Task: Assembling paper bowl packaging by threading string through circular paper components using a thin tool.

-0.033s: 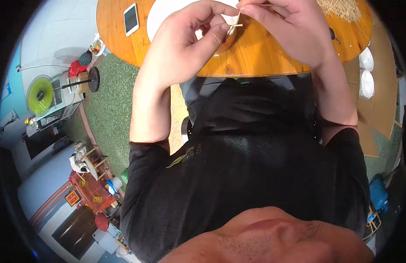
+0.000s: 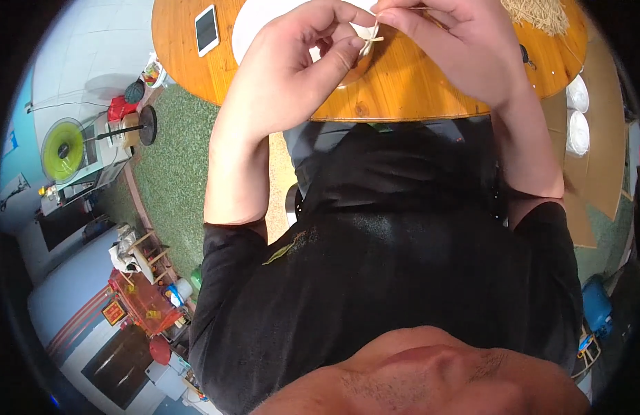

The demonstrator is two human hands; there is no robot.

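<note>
My left hand point(image 2: 282, 79) is raised over the near edge of the table, its thumb and fingers pinching pale, straw-coloured strips point(image 2: 371, 41) that cross one another at the thumb tip. Close beside it on the right, my right hand point(image 2: 468, 59) pinches the upper end of a strip between thumb and fingertips. A thin strand runs rightward from that pinch, partly behind the fingers. The exact weave or knot is too small to make out. A heap of thin straw-coloured strips point(image 2: 538, 15) lies on the table beyond my right hand.
On the round wooden table point(image 2: 403, 93) are a white phone point(image 2: 206, 31) at the left, a large white rounded thing point(image 2: 245, 34) behind my left hand, and a small dark object point(image 2: 527, 57) at the right. A green fan point(image 2: 63, 151) stands left; cardboard point(image 2: 576, 200) lies right.
</note>
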